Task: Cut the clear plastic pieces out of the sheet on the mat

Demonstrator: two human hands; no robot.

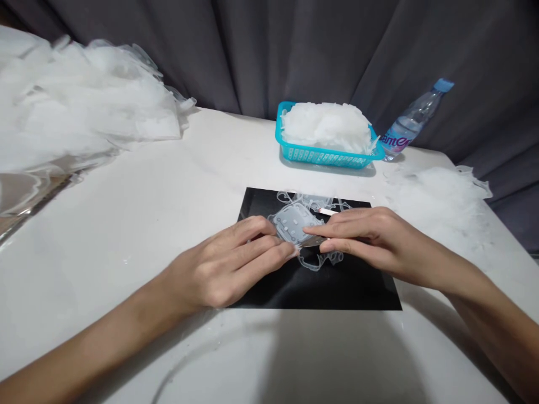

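Observation:
A translucent, flat rubbery piece (292,220) with small raised dots and a thin outer frame lies tilted over a black mat (320,289). My left hand (244,258) is closed at its near left edge, fingers bent and fingertips pressed together on it. My right hand (370,235) grips a thin, pointed metal tool (311,241), its tip close to my left fingertips. The right index finger rests on the piece's right side. Most of the tool is hidden under the hand. Loose clear frame strips (310,262) curl around the piece.
Behind the mat stands a turquoise basket (328,157) heaped with white translucent pieces, beside a water bottle (408,126). A large pile of similar pieces (84,101) lies at the left, and thin scraps (438,193) at the right. A grey curtain (252,50) hangs behind the table.

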